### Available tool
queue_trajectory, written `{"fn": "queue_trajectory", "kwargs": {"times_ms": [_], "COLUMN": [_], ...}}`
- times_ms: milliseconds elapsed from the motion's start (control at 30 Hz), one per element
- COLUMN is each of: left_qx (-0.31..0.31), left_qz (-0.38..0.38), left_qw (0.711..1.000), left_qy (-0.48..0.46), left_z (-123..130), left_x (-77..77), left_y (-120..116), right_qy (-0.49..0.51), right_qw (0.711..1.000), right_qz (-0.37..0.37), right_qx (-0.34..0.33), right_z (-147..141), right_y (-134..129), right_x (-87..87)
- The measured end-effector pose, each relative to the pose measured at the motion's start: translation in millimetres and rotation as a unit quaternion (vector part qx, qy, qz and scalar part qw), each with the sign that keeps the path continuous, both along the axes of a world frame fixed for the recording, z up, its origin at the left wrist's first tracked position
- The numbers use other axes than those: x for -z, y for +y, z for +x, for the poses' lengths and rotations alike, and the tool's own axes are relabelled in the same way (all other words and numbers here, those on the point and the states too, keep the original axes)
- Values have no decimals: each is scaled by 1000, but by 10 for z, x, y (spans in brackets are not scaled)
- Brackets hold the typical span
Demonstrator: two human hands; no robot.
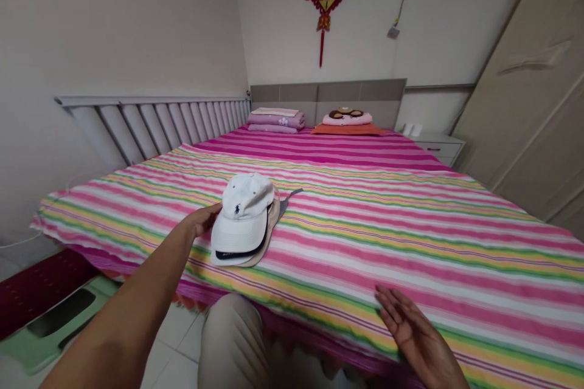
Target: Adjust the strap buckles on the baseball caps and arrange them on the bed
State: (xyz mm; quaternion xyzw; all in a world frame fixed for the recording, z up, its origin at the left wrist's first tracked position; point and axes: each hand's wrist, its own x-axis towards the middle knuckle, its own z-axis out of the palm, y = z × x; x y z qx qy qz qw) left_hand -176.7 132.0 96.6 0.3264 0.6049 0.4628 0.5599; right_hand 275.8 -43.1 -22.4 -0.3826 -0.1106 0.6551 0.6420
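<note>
A stack of baseball caps sits on the striped bed sheet (347, 255), in front of me and left of the middle. On top is a white cap (246, 197) with a small dark horse-rider logo. Below it show a black brim, a beige cap (274, 219) and another pale brim. A grey strap (292, 194) sticks out to the right. My left hand (204, 220) grips the stack's left side, its fingertips hidden behind the white cap. Apart from the caps, my right hand (413, 331) is over the bed's near edge, open and holding nothing, fingers stretched out.
Folded purple bedding (276, 121) and a pink and orange pile (347, 124) lie by the headboard (337, 94). A white railing (159, 121) runs along the left. At lower left stands a green stool (68, 322); a white nightstand (438, 146) is at far right.
</note>
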Motion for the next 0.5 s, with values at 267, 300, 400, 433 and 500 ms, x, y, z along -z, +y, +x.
{"fn": "queue_trajectory", "kwargs": {"times_ms": [267,300,400,433,500], "left_qx": [-40,-55,-97,-108,-122], "left_qz": [9,18,43,48,52], "left_qw": [997,996,991,990,988], "left_qy": [-61,-66,-75,-77,-78], "left_z": [57,52,57,66,90], "left_x": [-30,-29,-10,0,25], "left_y": [19,30,77,96,134], "right_qy": [-21,-23,-36,-40,-40], "right_qw": [1000,1000,999,999,999], "right_qz": [15,15,18,19,18], "right_qx": [0,0,0,1,2], "right_z": [-13,-13,-10,-9,-8], "right_y": [-20,-20,-19,-19,-20], "right_x": [-35,-39,-44,-45,-48]}}
